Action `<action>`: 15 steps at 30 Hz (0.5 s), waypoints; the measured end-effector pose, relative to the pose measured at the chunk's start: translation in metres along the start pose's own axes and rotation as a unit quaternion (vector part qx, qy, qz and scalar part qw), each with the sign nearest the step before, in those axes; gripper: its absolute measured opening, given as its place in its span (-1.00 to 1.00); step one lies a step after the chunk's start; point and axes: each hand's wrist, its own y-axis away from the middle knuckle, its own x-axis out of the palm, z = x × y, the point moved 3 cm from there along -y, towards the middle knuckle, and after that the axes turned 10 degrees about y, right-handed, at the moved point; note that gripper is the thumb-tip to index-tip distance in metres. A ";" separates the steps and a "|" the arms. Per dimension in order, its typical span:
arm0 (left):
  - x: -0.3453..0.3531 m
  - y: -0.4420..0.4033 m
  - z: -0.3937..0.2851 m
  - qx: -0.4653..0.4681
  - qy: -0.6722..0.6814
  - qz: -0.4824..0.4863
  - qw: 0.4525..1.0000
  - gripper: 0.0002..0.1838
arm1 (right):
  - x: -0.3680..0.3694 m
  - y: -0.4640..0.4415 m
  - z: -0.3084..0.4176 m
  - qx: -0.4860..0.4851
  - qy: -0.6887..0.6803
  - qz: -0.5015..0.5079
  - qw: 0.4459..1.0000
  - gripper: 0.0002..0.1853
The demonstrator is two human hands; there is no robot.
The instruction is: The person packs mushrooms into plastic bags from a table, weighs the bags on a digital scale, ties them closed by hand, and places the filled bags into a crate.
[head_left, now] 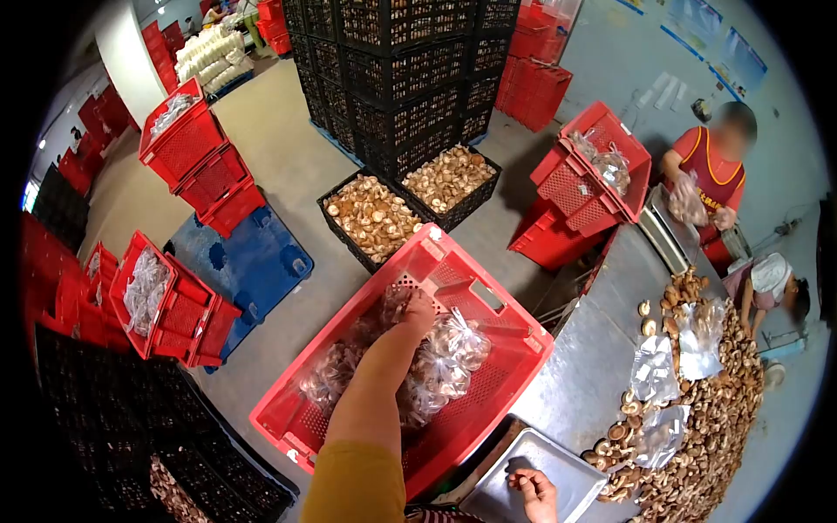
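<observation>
My left hand (419, 310) reaches down inside a large red plastic crate (510, 353), its fingers closed on a clear plastic bag of mushrooms (394, 303). More knotted bags of mushrooms (446, 362) lie under and beside my forearm. Over a shallow metal tray (567, 466) at the crate's lower right, my right hand (535, 495) hovers with loosely curled fingers apart and nothing visible in them. Part of the crate's contents is hidden by my arm.
Loose mushrooms (697, 444) and several plastic bags (654, 370) cover the metal table's right side. A co-worker (719, 170) holds a bag by a red crate (593, 166). Behind my crate stand mushroom-filled black crates (370, 218); a blue pallet (261, 270) lies left.
</observation>
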 end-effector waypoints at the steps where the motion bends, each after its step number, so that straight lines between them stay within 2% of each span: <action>1: 0.013 -0.005 0.001 0.001 -0.001 0.000 1.000 -0.64 | 0.000 0.001 -0.007 0.000 -0.031 0.002 1.000 -0.79; 2: 0.015 -0.004 0.011 -0.138 0.218 0.000 0.966 -0.64 | 0.001 0.001 -0.007 -0.003 -0.012 0.008 1.000 -0.80; 4: 0.021 0.001 0.027 -0.266 0.422 0.001 0.867 -0.64 | 0.005 0.002 -0.012 0.006 -0.018 0.011 1.000 -0.80; 6: 0.015 0.008 0.035 -0.074 0.284 0.043 0.955 -0.67 | 0.009 0.005 -0.012 0.005 -0.002 0.019 1.000 -0.81; 7: 0.013 0.019 0.039 -0.074 0.283 0.045 0.955 -0.67 | 0.010 0.004 -0.015 0.007 -0.003 0.019 1.000 -0.81; 9: -0.014 0.051 0.056 -0.054 0.418 -0.182 0.889 -0.73 | 0.015 0.003 -0.019 0.000 -0.013 0.022 1.000 -0.83; 10: -0.015 0.065 0.059 -0.054 0.416 -0.180 0.890 -0.73 | 0.015 0.002 -0.016 0.001 -0.003 0.022 1.000 -0.84; 12: -0.018 0.099 0.056 -0.021 0.330 -0.397 0.856 -0.77 | 0.017 -0.001 -0.012 -0.011 0.013 0.017 1.000 -0.84; 13: -0.011 0.115 0.054 -0.020 0.330 -0.396 0.857 -0.77 | 0.017 -0.003 -0.009 -0.023 0.030 0.011 0.999 -0.85; 15: 0.008 0.135 0.050 -0.057 0.395 -0.315 0.861 -0.79 | 0.019 -0.004 0.002 -0.021 0.050 0.012 0.998 -0.83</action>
